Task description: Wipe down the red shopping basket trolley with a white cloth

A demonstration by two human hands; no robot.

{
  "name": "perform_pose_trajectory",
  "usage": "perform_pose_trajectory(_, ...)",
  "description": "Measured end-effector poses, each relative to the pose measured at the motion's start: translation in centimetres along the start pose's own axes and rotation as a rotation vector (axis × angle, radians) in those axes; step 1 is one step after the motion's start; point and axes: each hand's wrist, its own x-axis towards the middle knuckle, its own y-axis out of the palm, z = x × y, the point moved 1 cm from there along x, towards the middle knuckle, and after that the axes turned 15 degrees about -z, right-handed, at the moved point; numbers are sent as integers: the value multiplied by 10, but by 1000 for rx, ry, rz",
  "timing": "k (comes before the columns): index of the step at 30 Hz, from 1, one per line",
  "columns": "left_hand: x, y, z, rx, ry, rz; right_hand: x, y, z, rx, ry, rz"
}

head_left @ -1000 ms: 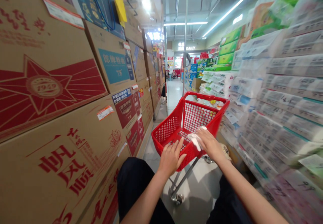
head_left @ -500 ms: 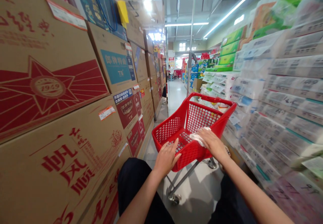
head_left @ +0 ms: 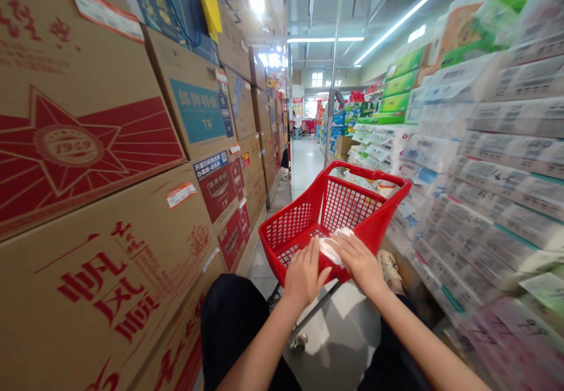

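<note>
Right hand with cloth on basket

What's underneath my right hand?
A crumpled white cloth or tissue pokes out from under the right hand, at the near edge of the red cart. The part beneath the palm, and the edge there, are covered.

Shopping cart: bright red, square-holed lattice in walls. Cloth: white. Trousers: near-black. Shoe: beige, dark markings.

Upper carton: brown, red band with tan rays, red star outlined tan. Lower carton: brown, red characters. Farther along, teal label, maroon label. Gift bag: deep blue; tag yellow.

Opposite, wrapped packs: white, grey print; others pale pink, vivid green.
</note>
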Motion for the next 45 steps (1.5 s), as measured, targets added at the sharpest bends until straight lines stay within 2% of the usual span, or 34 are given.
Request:
perform_pose_trajectory(2,-2,-3,6,-50,52,19,2,-9,-25,-16,9,30)
perform_pose_trajectory(5,-2,-7,13,-103,79,26,5,-19,-64,-130,83,-3)
perform_pose_trajectory(8,-2,-9,13,-128,49,14,4,-18,-79,-265,103,-15)
perform_pose_trajectory(11,-2,-9,10,-129,24,7,-1,-9,-63,-319,87,-5)
perform_pose_trajectory(14,-4,-8,9,-120,29,5,-6,-4,-36,-279,39,8)
perform_pose_trajectory(16,-5,-9,11,-109,39,3,-7,-7,-27,-243,5,20)
perform_pose_trajectory(20,-6,-13,11,-124,67,3,-6,-15,-41,-227,-19,33)
perform_pose_trajectory(23,-4,-17,4,-170,68,-10,-4,-13,-54,-266,72,-30)
perform_pose_trajectory(25,-2,-18,-2,-199,60,-21,-3,-7,-48,-273,138,-76)
perform_pose_trajectory(27,0,-18,-9,-221,57,-31,-4,0,-28,-240,152,-99)
perform_pose_trajectory(31,5,-17,-20,-243,66,-46,-9,9,27,-109,56,-83)
perform_pose_trajectory(33,6,-19,-22,-251,68,-43,-11,8,40,-77,20,-65)
perform_pose_trajectory(36,4,-21,-18,-256,92,-24,-9,2,30,-70,-26,-40)
perform_pose_trajectory(42,-8,-21,17,-51,16,34,-5,0,-30,-118,73,-48)
perform_pose_trajectory(45,-11,-17,27,-56,49,67,-8,6,-32,-108,121,-97)
